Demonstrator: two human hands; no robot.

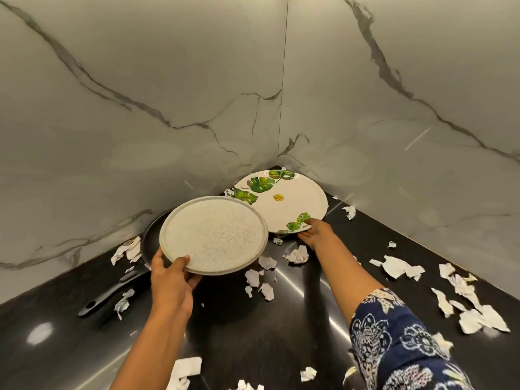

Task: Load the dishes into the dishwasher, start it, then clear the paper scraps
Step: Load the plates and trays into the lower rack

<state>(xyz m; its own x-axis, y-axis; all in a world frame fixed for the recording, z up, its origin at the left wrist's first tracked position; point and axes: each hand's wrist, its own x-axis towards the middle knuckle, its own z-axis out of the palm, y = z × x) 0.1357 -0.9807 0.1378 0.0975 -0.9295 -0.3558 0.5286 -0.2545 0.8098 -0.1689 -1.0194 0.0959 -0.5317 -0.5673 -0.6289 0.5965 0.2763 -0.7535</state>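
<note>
speckled round plate, left hand

Bench corner | leaf plate at back | speckled plate front-left of it, above pan | paper scraps scattered right and front

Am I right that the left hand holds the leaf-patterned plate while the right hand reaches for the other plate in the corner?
Not quite: the plates are swapped. In the head view the left hand holds the speckled grey plate, while the right hand reaches for the leaf-patterned plate in the corner.
</note>
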